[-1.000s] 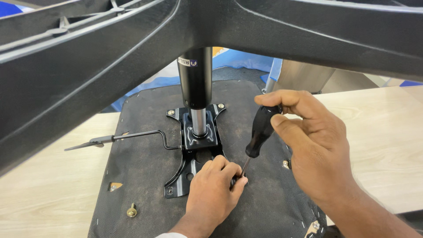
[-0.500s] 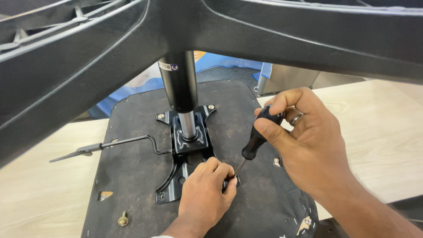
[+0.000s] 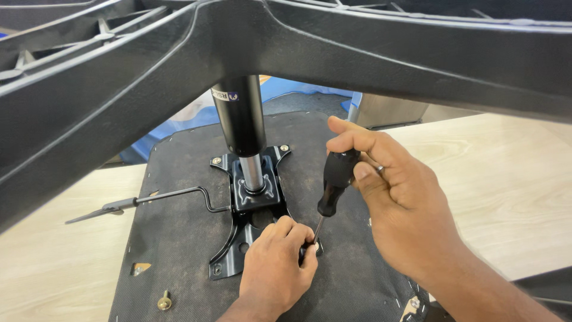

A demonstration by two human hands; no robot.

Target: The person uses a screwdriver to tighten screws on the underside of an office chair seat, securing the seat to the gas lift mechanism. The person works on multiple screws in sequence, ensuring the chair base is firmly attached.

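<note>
The right hand (image 3: 393, 197) wraps its fingers tight around the black handle of one screwdriver (image 3: 335, 182), thumb pressed on its side. The shaft slants down toward seven o'clock, its tip meeting the left hand (image 3: 280, 262), whose fingertips are pinched together around the tip at the black mounting plate (image 3: 250, 209); what they pinch is hidden. The plate sits on the upturned seat underside (image 3: 179, 173), the gas cylinder (image 3: 241, 119) rising from it at twelve o'clock. One lever (image 3: 149, 200) juts toward nine. One loose brass bolt (image 3: 164, 301) lies at eight o'clock.
</note>
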